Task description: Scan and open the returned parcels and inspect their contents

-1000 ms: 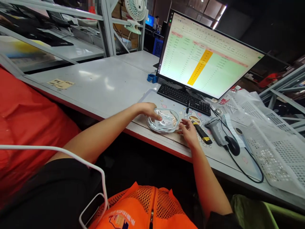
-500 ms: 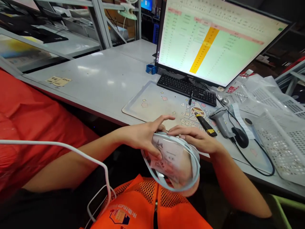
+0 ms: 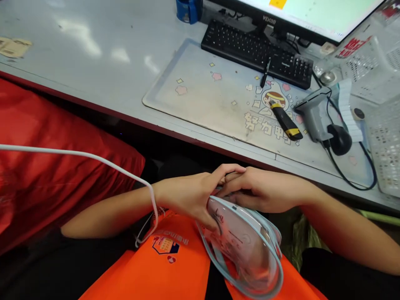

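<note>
Both my hands hold a clear round plastic pouch [image 3: 246, 250] with a pale blue rim and printed paper inside, down over my lap against my orange vest. My left hand [image 3: 190, 193] grips its upper left edge, thumb on its face. My right hand [image 3: 265, 191] rests on its top edge, fingers touching my left fingertips. The pouch is tilted with its face toward me.
A grey table edge [image 3: 193, 131] runs above my hands, carrying a printed desk mat [image 3: 206, 100], keyboard [image 3: 256, 50], black-and-yellow utility knife [image 3: 286, 121], barcode scanner [image 3: 312, 112], mouse [image 3: 340, 139] and white mesh trays [image 3: 384, 141]. Red fabric [image 3: 46, 183] lies at left; a white cable [image 3: 93, 160] crosses it.
I lifted the pouch off the desk mat and brought it down to my lap. My view has tilted down, so the monitor is mostly out of frame.
</note>
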`<action>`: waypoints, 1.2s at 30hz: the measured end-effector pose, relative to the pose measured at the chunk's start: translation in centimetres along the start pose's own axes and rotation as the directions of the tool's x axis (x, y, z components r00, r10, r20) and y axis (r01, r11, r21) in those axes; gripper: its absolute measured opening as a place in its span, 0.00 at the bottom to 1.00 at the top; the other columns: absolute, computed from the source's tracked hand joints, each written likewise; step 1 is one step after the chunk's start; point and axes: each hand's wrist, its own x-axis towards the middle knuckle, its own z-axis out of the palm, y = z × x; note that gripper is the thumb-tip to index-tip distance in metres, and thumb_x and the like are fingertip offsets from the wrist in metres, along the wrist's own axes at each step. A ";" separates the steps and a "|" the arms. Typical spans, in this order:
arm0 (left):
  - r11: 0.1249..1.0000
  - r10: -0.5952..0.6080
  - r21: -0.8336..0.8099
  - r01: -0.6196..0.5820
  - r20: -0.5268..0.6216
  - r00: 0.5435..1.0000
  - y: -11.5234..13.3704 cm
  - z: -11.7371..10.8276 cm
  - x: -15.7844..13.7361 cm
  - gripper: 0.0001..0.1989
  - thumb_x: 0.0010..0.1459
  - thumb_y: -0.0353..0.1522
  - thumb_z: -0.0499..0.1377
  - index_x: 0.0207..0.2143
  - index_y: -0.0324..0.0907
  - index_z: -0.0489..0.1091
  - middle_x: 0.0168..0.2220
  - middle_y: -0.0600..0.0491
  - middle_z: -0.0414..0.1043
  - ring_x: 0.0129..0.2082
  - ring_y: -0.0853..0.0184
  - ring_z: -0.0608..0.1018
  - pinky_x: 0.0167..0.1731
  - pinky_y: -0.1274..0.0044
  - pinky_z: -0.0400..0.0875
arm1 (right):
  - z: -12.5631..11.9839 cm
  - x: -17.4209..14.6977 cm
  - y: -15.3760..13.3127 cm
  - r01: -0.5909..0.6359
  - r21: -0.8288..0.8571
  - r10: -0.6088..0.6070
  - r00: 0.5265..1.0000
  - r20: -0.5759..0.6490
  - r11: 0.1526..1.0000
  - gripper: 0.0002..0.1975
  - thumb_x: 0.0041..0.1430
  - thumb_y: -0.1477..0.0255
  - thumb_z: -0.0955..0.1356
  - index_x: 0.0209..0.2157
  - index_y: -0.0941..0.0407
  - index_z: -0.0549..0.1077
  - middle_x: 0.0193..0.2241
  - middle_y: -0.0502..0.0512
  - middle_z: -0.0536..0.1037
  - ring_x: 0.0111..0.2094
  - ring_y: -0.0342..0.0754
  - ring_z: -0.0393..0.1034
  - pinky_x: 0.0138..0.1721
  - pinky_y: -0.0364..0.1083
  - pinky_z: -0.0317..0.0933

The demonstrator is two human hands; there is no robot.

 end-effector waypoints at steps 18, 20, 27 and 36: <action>0.987 -0.126 -0.100 0.129 0.039 0.991 -2.5 -0.6 -0.2 0.68 0.44 0.38 0.79 0.78 0.51 0.39 0.64 0.42 0.69 0.62 0.48 0.76 0.60 0.62 0.73 | 0.9 0.5 1.6 -0.123 -0.262 0.095 0.988 -0.118 0.957 0.05 0.67 0.78 0.69 0.39 0.56 0.77 0.37 0.53 0.81 0.33 0.45 0.72 0.33 0.43 0.59; 0.964 -0.183 -0.176 0.198 0.098 0.978 -3.6 -0.7 -0.9 0.67 0.48 0.39 0.78 0.78 0.51 0.37 0.59 0.43 0.74 0.56 0.51 0.80 0.55 0.62 0.76 | 0.5 -0.9 1.6 -0.129 -0.304 0.067 0.977 -0.204 0.944 0.05 0.67 0.78 0.68 0.37 0.55 0.76 0.36 0.53 0.79 0.32 0.45 0.70 0.32 0.43 0.58; 0.740 -0.301 -0.589 0.326 0.143 0.943 -8.3 1.4 -3.1 0.49 0.46 0.43 0.79 0.68 0.47 0.63 0.63 0.43 0.71 0.59 0.51 0.78 0.53 0.65 0.76 | 3.5 -5.1 0.5 -0.278 -0.269 0.132 0.879 -0.458 0.922 0.07 0.71 0.75 0.64 0.37 0.53 0.71 0.31 0.51 0.76 0.28 0.44 0.68 0.29 0.43 0.58; 0.964 -0.265 -0.068 0.257 -0.302 0.916 -8.1 3.0 -5.4 0.45 0.56 0.47 0.73 0.71 0.51 0.59 0.72 0.42 0.59 0.72 0.49 0.64 0.71 0.56 0.60 | 12.8 -2.8 4.8 -0.382 0.321 0.477 0.445 -0.758 0.867 0.09 0.72 0.66 0.65 0.36 0.53 0.71 0.28 0.51 0.77 0.27 0.45 0.70 0.28 0.44 0.62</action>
